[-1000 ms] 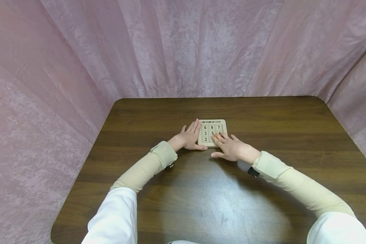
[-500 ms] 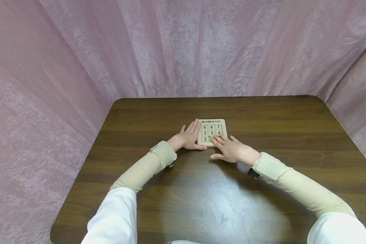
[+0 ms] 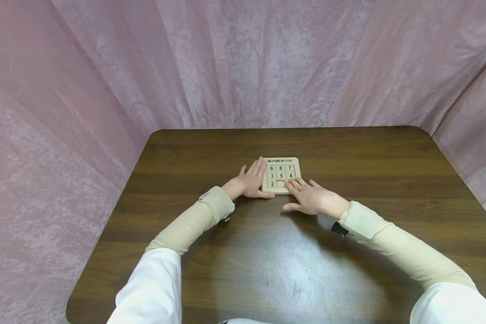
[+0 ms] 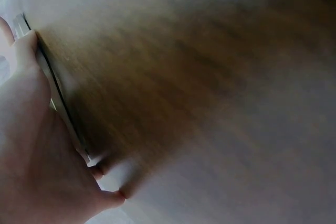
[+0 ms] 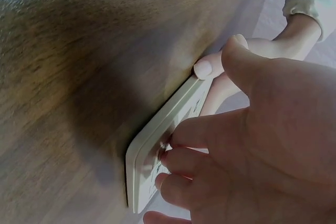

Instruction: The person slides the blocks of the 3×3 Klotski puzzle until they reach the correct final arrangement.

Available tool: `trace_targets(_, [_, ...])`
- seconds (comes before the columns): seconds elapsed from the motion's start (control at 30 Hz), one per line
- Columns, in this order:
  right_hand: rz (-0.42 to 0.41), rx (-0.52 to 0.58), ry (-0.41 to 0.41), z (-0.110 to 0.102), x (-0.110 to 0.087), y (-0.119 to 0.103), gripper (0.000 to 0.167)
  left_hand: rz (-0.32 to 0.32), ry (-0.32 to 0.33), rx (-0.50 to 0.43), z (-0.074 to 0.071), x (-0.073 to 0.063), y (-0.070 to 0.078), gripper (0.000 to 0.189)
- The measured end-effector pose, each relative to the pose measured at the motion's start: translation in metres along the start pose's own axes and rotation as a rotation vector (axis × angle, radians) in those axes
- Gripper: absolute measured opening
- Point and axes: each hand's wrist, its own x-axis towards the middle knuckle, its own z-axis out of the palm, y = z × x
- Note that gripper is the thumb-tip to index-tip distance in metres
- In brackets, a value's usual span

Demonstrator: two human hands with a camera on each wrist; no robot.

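Note:
A square wooden number slide puzzle (image 3: 269,190) lies flat on the table, its tiles showing 6, 8, 7, then 3, 5, 4, and a 2 at bottom left. The bottom middle slot (image 3: 281,184) is bare. My left hand (image 3: 250,182) lies along the puzzle's left edge with straight fingers, its thumb at the near edge. My right hand (image 3: 309,197) reaches over the near right corner, fingertips on the bottom right spot, which they hide. In the right wrist view, the right fingers (image 5: 189,132) bend slightly onto the puzzle's face, and the left thumb (image 5: 207,66) touches its corner.
The brown wooden table (image 3: 210,153) has rounded far corners. Pink velvet curtains (image 3: 235,67) hang behind it and along both sides. A glare patch lies on the near part of the tabletop.
My right hand has slid slightly to the right across the bottom row, and the bare bottom middle slot now shows. The left hand stays in place at the puzzle's edge.

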Motion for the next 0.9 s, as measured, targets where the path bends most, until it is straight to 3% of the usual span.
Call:
trace_targets(0.47, [-0.004,0.007,0.014,0.0,-0.003,0.002,0.08,-0.007,-0.005,0.001,0.0,0.0,-0.001,0.118])
trace_targets(0.9, [-0.094,0.0,0.075,0.01,0.013,-0.011,0.081,-0.005,-0.015,0.01,-0.001,-0.001,0.0,0.117])
